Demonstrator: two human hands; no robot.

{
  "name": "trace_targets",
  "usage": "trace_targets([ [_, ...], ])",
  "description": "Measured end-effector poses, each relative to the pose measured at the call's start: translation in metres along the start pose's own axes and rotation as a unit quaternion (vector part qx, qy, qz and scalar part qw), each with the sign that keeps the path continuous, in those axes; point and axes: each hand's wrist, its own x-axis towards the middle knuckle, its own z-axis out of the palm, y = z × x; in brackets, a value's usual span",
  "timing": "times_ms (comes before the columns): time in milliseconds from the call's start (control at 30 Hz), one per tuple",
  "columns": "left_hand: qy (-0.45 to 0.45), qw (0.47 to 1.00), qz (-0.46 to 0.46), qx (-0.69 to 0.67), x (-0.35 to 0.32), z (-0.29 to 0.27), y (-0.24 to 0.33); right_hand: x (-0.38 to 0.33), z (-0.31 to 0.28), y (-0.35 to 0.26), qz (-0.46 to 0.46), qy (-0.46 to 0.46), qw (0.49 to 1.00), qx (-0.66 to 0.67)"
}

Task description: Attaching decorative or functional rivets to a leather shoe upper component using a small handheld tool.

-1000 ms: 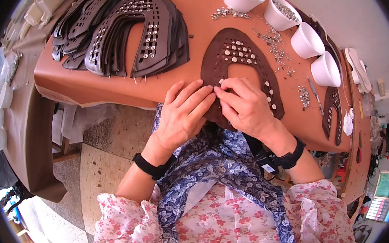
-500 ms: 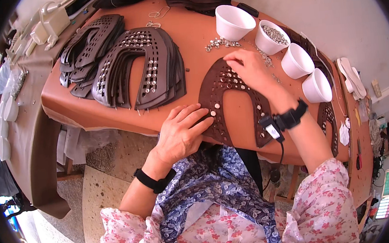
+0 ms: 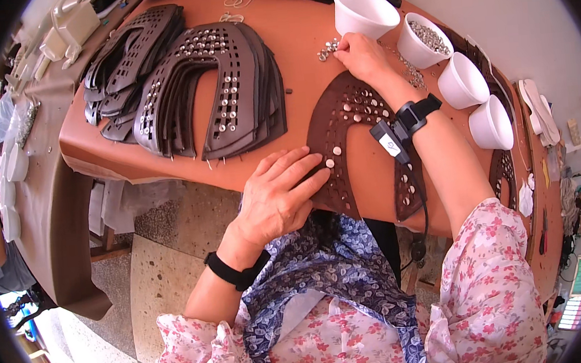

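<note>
the left hand (image 3: 275, 200) is lying flat, fingers spread, pinning the near edge of the brown leather piece (image 3: 341, 133), which is hanging partly over the table (image 3: 131, 150) edge. the right hand (image 3: 361, 56) is reaching well away, fingertips pinching at loose studs (image 3: 328, 47) beside a white cup (image 3: 362, 10) — whether it is gripping one, i cannot tell. if the left hand is easing off, the piece could be sliding off. the table is wearing an orange-brown cover; a speckled floor (image 3: 167, 266) is showing below.
</note>
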Motion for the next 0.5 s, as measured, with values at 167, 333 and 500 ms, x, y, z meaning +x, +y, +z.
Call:
trace_targets([
  [167, 0.016, 1.000, -0.001, 0.004, 0.0018, 0.0015, 0.0018, 0.0016, -0.0011, 0.0037, -0.019, -0.006, 1.000, 0.021],
  [333, 0.011, 1.000, -0.008, 0.004, 0.0006, 0.0035, 0.0006, 0.0077, -0.0008, 0.0060, -0.032, -0.023, 0.998, 0.041],
  [500, 0.006, 1.000, -0.006, 0.011, 0.0007, 0.0023, 0.0007, 0.0075, -0.0065, 0.0027, -0.050, -0.029, 0.997, 0.042],
])
